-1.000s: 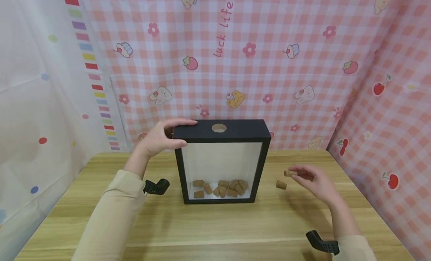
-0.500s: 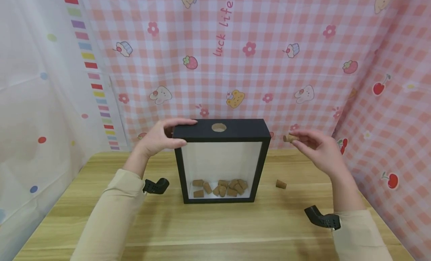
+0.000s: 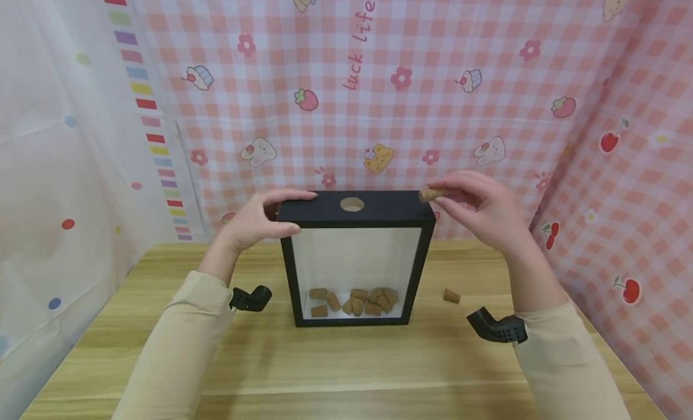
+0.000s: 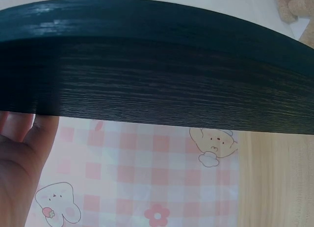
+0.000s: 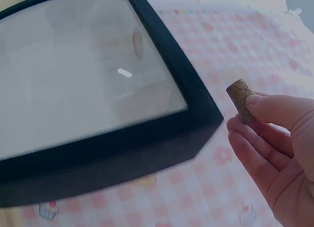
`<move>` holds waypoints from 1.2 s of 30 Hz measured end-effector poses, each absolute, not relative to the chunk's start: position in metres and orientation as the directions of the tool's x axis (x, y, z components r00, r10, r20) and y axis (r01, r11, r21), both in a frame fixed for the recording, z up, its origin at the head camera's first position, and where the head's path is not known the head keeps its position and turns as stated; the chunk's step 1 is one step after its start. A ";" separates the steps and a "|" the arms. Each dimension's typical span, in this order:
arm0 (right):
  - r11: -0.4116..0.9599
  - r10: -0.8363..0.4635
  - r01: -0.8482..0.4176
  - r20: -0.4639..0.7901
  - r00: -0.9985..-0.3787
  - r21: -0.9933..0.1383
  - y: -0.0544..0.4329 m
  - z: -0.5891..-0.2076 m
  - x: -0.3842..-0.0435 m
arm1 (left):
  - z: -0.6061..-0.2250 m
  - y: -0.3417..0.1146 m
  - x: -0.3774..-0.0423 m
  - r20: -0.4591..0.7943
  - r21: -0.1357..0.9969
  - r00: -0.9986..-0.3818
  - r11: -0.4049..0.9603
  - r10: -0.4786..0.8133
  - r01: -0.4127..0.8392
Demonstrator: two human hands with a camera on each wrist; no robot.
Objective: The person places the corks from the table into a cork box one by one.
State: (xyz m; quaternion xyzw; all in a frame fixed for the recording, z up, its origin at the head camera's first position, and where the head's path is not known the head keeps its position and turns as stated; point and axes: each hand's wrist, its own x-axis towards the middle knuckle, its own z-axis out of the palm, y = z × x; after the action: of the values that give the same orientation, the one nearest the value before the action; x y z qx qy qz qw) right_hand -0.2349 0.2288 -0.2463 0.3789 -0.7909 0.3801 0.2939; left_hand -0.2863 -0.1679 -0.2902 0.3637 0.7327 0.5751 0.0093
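A black box frame [image 3: 387, 207] with a clear front stands upright on the table, a round hole [image 3: 352, 204] cut in its top. Several corks [image 3: 373, 309] lie inside along its bottom. My left hand [image 3: 250, 222] grips the frame's top left corner, thumb on the front edge and fingers across the top. Between thumb and fingertips my right hand [image 3: 483, 210] pinches a cork [image 3: 430, 195], held near the top right corner; the right wrist view shows this cork [image 5: 239, 95] tilted and apart from the frame. Another cork [image 3: 452, 296] lies on the table right of the frame.
The wooden table [image 3: 346, 372] ends at the back against a pink checked cloth [image 3: 400, 119]. A white cloth [image 3: 59, 167] hangs at the left. Black camera mounts sit on both wrists, the right mount [image 3: 497, 327] low over the table.
My right hand has lifted its cork from near the tabletop and carried it up and left to the frame's top right corner. The left hand has kept its hold.
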 end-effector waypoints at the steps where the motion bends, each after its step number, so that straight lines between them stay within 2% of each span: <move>1: 0.417 -0.385 -0.825 0.749 -0.540 -0.381 0.225 -0.244 -0.235 | -0.290 -0.168 -0.286 0.406 0.849 -0.734 0.073 0.544 0.523; 6: 0.377 -0.463 -0.843 0.711 -0.530 -0.384 0.203 -0.237 -0.240 | -0.290 -0.168 -0.286 0.410 0.848 -0.730 0.067 0.547 0.526; 17: 0.380 -0.573 -0.880 0.673 -0.467 -0.286 0.165 -0.231 -0.251 | -0.290 -0.168 -0.286 0.404 0.850 -0.735 0.073 0.544 0.521; 24: 0.429 -0.610 -0.859 0.611 -0.504 -0.280 0.147 -0.225 -0.253 | -0.289 -0.168 -0.285 0.408 0.852 -0.730 0.060 0.548 0.520; 30: 0.489 -0.641 -0.843 0.562 -0.522 -0.225 0.136 -0.221 -0.259 | -0.290 -0.169 -0.286 0.409 0.853 -0.730 0.055 0.548 0.519; 36: 0.458 -0.637 -0.839 0.550 -0.540 -0.293 0.136 -0.219 -0.261 | -0.290 -0.168 -0.285 0.410 0.857 -0.727 0.040 0.551 0.514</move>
State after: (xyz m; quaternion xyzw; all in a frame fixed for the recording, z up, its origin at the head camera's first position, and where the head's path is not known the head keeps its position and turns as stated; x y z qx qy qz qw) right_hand -0.2611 0.1360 -0.2195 0.4426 -0.8337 0.2738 0.1847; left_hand -0.2852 -0.1677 -0.2901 0.3694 0.7208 0.5863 0.0161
